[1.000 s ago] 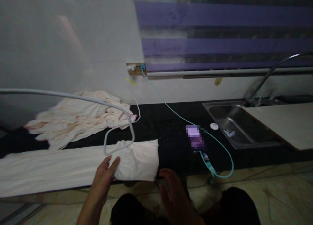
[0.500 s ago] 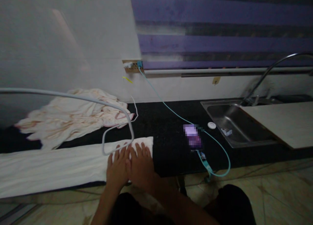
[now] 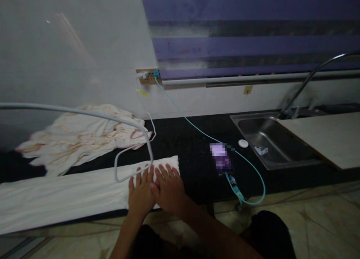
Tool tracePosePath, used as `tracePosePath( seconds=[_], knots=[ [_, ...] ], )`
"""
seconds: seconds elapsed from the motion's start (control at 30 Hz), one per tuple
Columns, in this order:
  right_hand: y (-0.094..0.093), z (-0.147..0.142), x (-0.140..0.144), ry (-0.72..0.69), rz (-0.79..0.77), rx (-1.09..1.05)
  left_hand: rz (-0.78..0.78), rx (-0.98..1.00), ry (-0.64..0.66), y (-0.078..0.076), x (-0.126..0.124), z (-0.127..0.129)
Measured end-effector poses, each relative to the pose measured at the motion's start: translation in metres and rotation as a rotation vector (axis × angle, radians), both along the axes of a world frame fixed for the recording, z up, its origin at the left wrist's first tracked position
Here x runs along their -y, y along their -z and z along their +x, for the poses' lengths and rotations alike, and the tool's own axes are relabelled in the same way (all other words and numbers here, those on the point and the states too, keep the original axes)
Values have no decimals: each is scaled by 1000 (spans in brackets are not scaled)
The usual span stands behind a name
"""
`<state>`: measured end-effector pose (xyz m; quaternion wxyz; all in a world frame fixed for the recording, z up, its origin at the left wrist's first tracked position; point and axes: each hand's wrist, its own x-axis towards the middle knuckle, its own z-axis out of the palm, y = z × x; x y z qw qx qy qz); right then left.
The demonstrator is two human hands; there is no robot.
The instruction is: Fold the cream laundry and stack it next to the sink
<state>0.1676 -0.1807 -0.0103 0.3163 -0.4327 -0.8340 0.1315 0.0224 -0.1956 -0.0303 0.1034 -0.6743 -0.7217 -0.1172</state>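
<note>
Left hand (image 3: 141, 193) and right hand (image 3: 168, 187): both flat, fingers spread, grasping nothing, side by side pressing folded end of white cloth (image 3: 70, 193) at near surface (image 3: 197, 165) edge. Judged: press evenly, smooth outward, mind grey cable (image 3: 135, 146) looping at 12 o'clock. Crumpled cloth (image 3: 81, 135) at 10 o'clock; sink (image 3: 270, 142) at 2 o'clock.

Scene dim and underexposed, with a purple cast. Faint glare streaks cross the wall (image 3: 70, 56). Dark tabletop (image 3: 191, 157) loses detail. Edges bow noticeably; overall focus soft, lower corners murky.
</note>
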Motion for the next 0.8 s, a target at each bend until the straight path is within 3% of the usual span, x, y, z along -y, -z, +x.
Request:
tracePosePath(
  seconds=[0.23, 0.47, 0.6, 0.8],
  knots=[
    [10, 61, -18, 116, 65, 51, -6, -54, 19, -13, -17, 74],
    [10, 119, -10, 143, 79, 49, 9, -38, 117, -13, -13, 130],
    [12, 136, -3, 136, 77, -14, 92, 63, 234, -8, -4, 137],
    [24, 138, -2, 119, 70, -197, 63, 120, 666, -7, 10, 116]
  ],
)
